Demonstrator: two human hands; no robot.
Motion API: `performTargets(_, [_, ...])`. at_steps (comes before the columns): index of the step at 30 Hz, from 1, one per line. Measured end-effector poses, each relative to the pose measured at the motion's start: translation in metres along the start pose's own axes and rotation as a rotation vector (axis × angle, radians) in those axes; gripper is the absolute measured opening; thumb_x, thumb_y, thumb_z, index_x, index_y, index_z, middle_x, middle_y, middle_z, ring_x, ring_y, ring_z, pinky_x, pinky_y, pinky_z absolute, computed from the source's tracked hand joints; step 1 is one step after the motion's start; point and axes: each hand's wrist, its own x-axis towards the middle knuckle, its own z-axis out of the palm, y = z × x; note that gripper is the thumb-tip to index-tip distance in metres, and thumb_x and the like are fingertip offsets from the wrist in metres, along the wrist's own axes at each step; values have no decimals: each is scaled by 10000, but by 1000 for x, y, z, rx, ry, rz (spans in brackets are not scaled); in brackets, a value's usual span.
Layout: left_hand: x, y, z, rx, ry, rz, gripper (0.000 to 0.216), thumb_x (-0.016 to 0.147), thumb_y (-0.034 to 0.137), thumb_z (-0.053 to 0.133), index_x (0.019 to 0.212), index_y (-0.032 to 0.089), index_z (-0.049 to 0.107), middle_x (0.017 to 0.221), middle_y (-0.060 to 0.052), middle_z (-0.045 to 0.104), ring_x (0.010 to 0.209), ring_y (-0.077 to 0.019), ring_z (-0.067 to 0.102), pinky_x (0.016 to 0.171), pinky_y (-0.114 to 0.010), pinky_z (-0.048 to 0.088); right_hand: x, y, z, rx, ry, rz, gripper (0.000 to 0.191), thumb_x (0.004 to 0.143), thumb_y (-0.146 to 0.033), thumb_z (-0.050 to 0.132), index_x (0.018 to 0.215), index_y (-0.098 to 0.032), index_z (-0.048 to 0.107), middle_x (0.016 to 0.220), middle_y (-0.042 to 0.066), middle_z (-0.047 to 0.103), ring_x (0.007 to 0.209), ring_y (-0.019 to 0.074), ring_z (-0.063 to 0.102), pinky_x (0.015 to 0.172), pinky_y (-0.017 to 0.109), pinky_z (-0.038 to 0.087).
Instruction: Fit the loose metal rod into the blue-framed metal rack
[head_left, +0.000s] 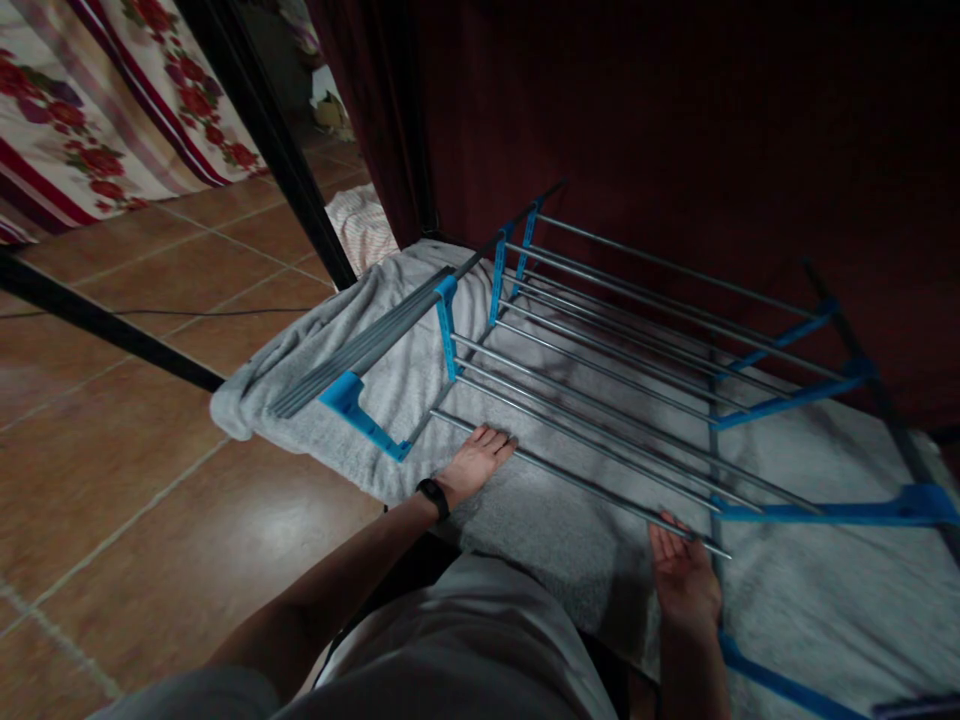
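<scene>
A loose-looking metal rod [585, 485] runs slantwise in front of me, nearest to my body. My left hand [478, 464], with a black band on the wrist, is closed over the rod towards its left end, palm down. Near its right end, my right hand [684, 572] holds the same rod from below, palm up, fingers under it. Beyond the hands lies a partly assembled rack, with several parallel metal bars [600, 340] set between blue plastic brackets [499, 275]. A blue end bracket [364, 415] sits to the left of my left hand.
Several grey tubes [367, 345] lie bundled on the left of the grey blanket [405, 290] under the rack. Dark posts [270, 130] stand at the left, beside the tiled floor [150, 500]. A dark red curtain [637, 120] hangs behind. Another blue bracket [780, 680] lies lower right.
</scene>
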Motion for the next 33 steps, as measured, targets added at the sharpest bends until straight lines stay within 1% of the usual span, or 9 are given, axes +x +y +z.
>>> performTargets(5, [-1, 0, 0, -27, -8, -17, 652, 941, 30, 508, 1567, 190, 589, 1326, -158, 722, 1275, -306, 651, 1192, -527, 493, 5, 0, -9, 12, 28, -59, 135, 823, -373, 768, 906, -267, 757, 1161, 41, 827, 1315, 215, 731, 1260, 483, 529])
performTargets(8, [-1, 0, 0, -16, -13, -24, 664, 928, 29, 524, 1567, 195, 595, 1325, -153, 727, 1272, -303, 653, 1193, -514, 485, 8, 2, -11, 18, 41, -67, 160, 824, -391, 773, 924, -267, 758, 1102, 24, 825, 1246, 191, 751, 1236, 439, 542])
performTargets(11, [-1, -1, -1, -4, 8, -30, 635, 926, 30, 527, 1528, 201, 636, 1301, -145, 742, 1245, -298, 663, 1179, -493, 484, 2, 1, -5, 38, 51, -93, 169, 835, -410, 765, 909, -262, 730, 1050, 12, 817, 1139, 171, 773, 1180, 394, 569])
performTargets(14, [-3, -5, 0, 6, 78, -40, 597, 930, 26, 514, 1479, 191, 680, 1274, -150, 762, 1227, -305, 678, 1162, -491, 494, -7, 0, 7, 69, 42, -96, 203, 849, -443, 771, 924, -266, 705, 993, -17, 810, 1044, 153, 783, 1102, 366, 606])
performTargets(18, [-1, -16, 5, 21, 132, -20, 541, 958, 40, 483, 1423, 176, 724, 1261, -165, 789, 1205, -326, 706, 1110, -496, 533, -11, 2, 18, 117, 94, -132, 219, 837, -444, 804, 907, -268, 694, 897, -25, 801, 923, 151, 785, 965, 340, 659])
performTargets(21, [2, -24, 7, 22, 164, -5, 508, 968, 64, 479, 1379, 194, 748, 1214, -156, 807, 1156, -329, 723, 1063, -490, 556, -10, 6, 22, 151, 103, -158, 216, 822, -408, 832, 923, -274, 696, 925, -31, 809, 920, 139, 782, 936, 316, 668])
performTargets(25, [3, -27, 7, 41, 215, 21, 450, 996, 109, 467, 1321, 207, 764, 1167, -138, 821, 1087, -311, 736, 1025, -460, 554, -9, 10, 26, 186, 105, -161, 248, 788, -338, 869, 839, -288, 631, 896, -51, 805, 917, 129, 782, 896, 303, 679])
performTargets(28, [3, -29, 9, 24, 244, 15, 443, 999, 156, 477, 1330, 214, 766, 1172, -138, 823, 1089, -322, 727, 1017, -474, 546, -9, 10, 30, 201, 104, -158, 302, 758, -323, 901, 800, -286, 605, 872, -63, 801, 898, 124, 780, 871, 296, 680])
performTargets(33, [4, -33, 13, 7, 257, -16, 470, 1078, 261, 387, 1322, 201, 784, 1168, -155, 829, 1088, -331, 715, 1007, -468, 514, -9, 11, 33, 201, 88, -161, 366, 722, -324, 937, 718, -283, 574, 852, -45, 797, 884, 141, 779, 864, 303, 674])
